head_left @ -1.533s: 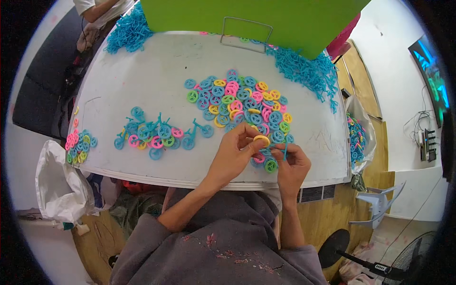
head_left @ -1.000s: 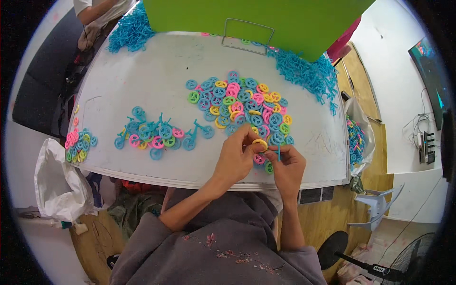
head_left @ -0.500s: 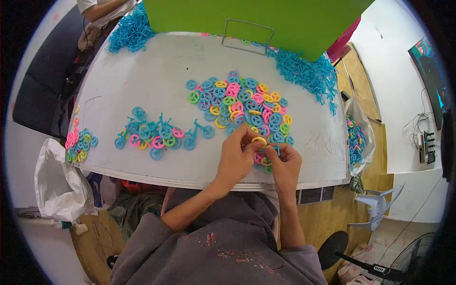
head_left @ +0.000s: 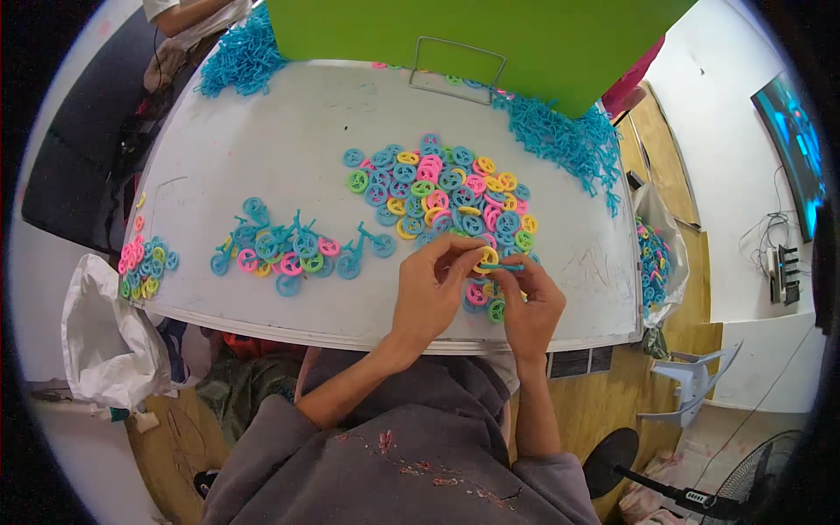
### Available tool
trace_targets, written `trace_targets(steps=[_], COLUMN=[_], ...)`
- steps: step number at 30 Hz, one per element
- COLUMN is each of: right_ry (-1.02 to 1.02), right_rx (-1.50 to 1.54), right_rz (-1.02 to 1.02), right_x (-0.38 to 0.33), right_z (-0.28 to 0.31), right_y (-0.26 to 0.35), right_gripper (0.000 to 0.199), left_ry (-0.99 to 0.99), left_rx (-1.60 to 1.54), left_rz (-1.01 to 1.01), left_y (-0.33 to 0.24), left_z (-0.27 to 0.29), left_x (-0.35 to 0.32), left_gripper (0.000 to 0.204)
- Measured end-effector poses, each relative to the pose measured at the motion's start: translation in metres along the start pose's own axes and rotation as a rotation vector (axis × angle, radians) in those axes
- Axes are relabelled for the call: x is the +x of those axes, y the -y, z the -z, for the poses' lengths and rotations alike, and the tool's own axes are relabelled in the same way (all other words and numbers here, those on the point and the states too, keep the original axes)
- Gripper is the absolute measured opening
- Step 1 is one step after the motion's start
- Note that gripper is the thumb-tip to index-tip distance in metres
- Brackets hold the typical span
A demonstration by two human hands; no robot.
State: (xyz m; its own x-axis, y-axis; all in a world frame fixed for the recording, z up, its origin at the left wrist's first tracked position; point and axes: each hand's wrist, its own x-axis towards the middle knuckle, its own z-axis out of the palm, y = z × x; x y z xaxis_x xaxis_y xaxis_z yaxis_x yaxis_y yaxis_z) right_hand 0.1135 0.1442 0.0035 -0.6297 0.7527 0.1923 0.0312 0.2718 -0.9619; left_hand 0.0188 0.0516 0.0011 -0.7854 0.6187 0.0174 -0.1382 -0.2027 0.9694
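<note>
Between finger and thumb my left hand [head_left: 429, 293] pinches a yellow toy wheel [head_left: 487, 257]. My right hand [head_left: 532, 306] grips a blue plastic toy bicycle frame [head_left: 516, 267], mostly covered by the fingers, with one end against the wheel. Both hands hover over the near edge of a big heap of spoked wheels [head_left: 437, 188] in blue, pink, yellow and green. Left of them lie several small toy bicycles [head_left: 297, 243] with blue frames and mixed wheels, bunched together on the white table [head_left: 289, 131].
Piles of blue frames [head_left: 564, 144] [head_left: 243, 57] lie at both far corners beside a green panel [head_left: 455, 35] with a wire stand [head_left: 455, 70]. A small wheel pile [head_left: 150, 267] sits at the left edge. Sacks [head_left: 109, 337] [head_left: 661, 254] flank the table. Another person's arm [head_left: 188, 16] shows far left.
The yellow wheel has turned to face more upright and moved slightly right, meeting the blue frame. My right hand has shifted a little right and its fingers have turned.
</note>
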Motion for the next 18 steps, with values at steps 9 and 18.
trace_targets(steps=[9,18], right_ry=[-0.062,-0.069], right_rx=[0.001,-0.077], right_rz=[-0.105,-0.203], right_x=[-0.004,-0.005], right_z=[-0.002,-0.003], right_y=[-0.004,0.007], right_gripper=[0.015,0.019], left_ry=[-0.020,-0.005], left_rx=[0.066,0.367], left_rz=[-0.050,-0.155], left_y=[0.002,-0.012], left_z=[-0.002,0.002], left_x=[-0.006,-0.006], left_gripper=[0.017,0.014])
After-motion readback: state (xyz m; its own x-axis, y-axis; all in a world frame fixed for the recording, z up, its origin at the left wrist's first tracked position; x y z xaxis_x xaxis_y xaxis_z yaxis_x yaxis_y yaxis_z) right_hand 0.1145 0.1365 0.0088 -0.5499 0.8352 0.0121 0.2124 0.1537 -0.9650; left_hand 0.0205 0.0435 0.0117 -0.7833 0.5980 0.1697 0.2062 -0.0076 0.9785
